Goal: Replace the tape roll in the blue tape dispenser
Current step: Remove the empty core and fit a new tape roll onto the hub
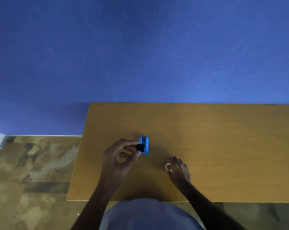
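Note:
The blue tape dispenser (pixel 144 145) stands on the wooden table (pixel 206 138), left of its middle. My left hand (pixel 119 159) pinches a small black piece (pixel 140 147), apparently the spool hub, between thumb and forefinger right against the dispenser's left side. A small clear tape roll (pixel 168 167) lies flat on the table to the right and nearer to me. The fingertips of my right hand (pixel 179 170) touch the roll's right edge, curled around it; whether they grip it is unclear.
The table's left edge runs at about a third of the view, with patterned floor (pixel 32 171) beyond it. A blue wall (pixel 140 47) rises behind the table. The front edge lies just before my torso (pixel 148 214).

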A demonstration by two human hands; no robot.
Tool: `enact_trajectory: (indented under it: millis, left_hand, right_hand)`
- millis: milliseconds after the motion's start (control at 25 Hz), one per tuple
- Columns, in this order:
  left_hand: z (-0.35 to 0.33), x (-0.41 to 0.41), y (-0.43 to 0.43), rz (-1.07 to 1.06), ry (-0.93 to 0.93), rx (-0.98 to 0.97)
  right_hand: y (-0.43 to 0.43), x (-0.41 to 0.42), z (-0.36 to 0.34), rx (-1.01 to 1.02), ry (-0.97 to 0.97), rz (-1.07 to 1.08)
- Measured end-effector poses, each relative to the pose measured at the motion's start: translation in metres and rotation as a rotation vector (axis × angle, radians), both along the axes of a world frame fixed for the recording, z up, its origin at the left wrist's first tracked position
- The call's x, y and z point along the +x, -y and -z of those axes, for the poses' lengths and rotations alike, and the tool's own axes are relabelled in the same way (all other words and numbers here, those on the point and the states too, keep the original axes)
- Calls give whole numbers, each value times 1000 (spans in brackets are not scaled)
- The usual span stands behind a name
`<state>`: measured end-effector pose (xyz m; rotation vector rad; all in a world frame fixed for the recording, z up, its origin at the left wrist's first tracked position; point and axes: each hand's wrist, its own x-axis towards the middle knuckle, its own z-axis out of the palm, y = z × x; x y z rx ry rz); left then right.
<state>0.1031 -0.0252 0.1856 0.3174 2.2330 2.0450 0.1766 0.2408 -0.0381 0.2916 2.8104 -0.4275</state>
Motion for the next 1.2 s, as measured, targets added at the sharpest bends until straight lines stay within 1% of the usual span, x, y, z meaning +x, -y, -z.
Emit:
enact_trajectory:
  millis: [80, 200, 320, 400, 480, 600, 760, 880, 960, 1040, 1120, 1200]
  left_hand:
    - [0, 2, 1, -16, 20, -23]
    - [0, 10, 3, -37, 43, -33]
    - [0, 18, 9, -48, 47, 8]
    - [0, 21, 9, -55, 85, 37]
    - [1, 25, 7, -59, 105, 46]
    - [-1, 29, 3, -44, 89, 30]
    - [-4, 33, 3, -27, 90, 13]
    - [-12, 36, 3, -37, 93, 41]
    - [-17, 37, 3, -37, 97, 53]
    - [-22, 38, 2, -41, 105, 69]
    - [-29, 40, 1, -50, 113, 97]
    - [-36, 42, 0, -46, 109, 105]
  right_hand:
    - [-3, 4, -2, -2, -3, 23]
    - [-14, 21, -7, -22, -2, 149]
    - [-32, 49, -8, 21, 28, 224]
    - [-38, 66, -5, 32, 84, 217]
    - [-38, 77, -3, 13, 99, 213]
    - [-36, 80, 0, -12, 54, 224]
    - [-34, 76, 0, 10, 1, 191]
    - [-34, 73, -2, -10, -44, 179]
    - [-32, 68, -11, -132, -121, 270]
    - [-26, 59, -34, -367, -244, 398]
    - [-14, 50, -77, -605, -367, 482]
    - [1, 46, -132, -808, -451, 519]
